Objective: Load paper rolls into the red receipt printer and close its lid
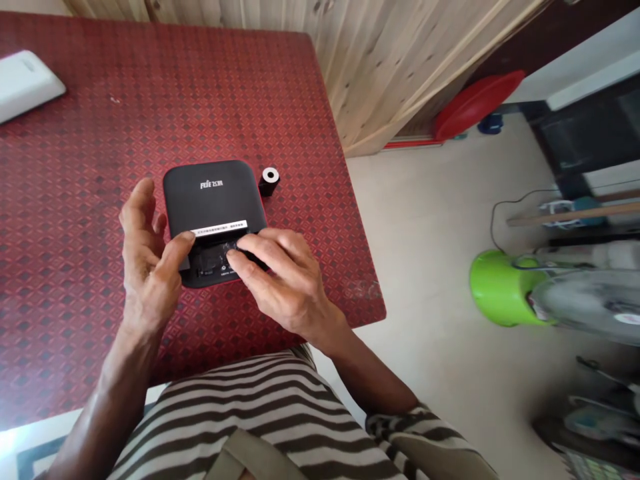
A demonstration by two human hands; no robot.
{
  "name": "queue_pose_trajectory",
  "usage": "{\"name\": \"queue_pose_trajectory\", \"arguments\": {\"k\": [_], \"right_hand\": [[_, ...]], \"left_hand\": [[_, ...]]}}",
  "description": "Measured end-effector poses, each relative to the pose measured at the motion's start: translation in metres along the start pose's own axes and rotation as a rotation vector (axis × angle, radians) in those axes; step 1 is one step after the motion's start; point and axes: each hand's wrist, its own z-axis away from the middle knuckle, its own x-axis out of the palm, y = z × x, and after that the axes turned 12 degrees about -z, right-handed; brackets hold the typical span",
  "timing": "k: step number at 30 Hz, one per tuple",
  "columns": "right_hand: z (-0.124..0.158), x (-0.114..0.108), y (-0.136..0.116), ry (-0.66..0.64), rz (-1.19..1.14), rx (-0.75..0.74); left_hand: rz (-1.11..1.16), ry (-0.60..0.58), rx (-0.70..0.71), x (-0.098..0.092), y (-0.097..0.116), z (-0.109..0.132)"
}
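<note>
A flat black square device (213, 200) with rounded corners, "FEJE" lettering and a white printed strip (220, 229) lies on the table. Its lower part is a glossy dark panel with small markings. My left hand (150, 260) is at the device's left side, fingers raised and apart, thumb tip touching the left end of the strip. On the panel's right half are the thumb and index fingertips of my right hand (283, 277), held close together; whatever is between them is too small to make out. Just right of the device stands a small black object with a white ringed end (270, 177).
The red patterned table (240, 93) ends at a wooden panel wall (370, 60) at the back and at the floor on the right. A white rounded object (27, 83) lies far left. A green bucket (490, 287) and a red basin (475, 107) are off to the right.
</note>
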Motion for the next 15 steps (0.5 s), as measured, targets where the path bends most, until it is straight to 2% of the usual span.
{"name": "queue_pose_trajectory", "arguments": {"k": [5,15], "right_hand": [[0.001,-0.001,-0.004,-0.012,-0.063,0.120],[-0.001,-0.001,-0.008,-0.046,-0.067,0.173]], "left_hand": [[0.098,-0.079,-0.120,0.002,0.007,0.001],[0.078,-0.049,-0.167,0.007,0.007,0.004]]}}
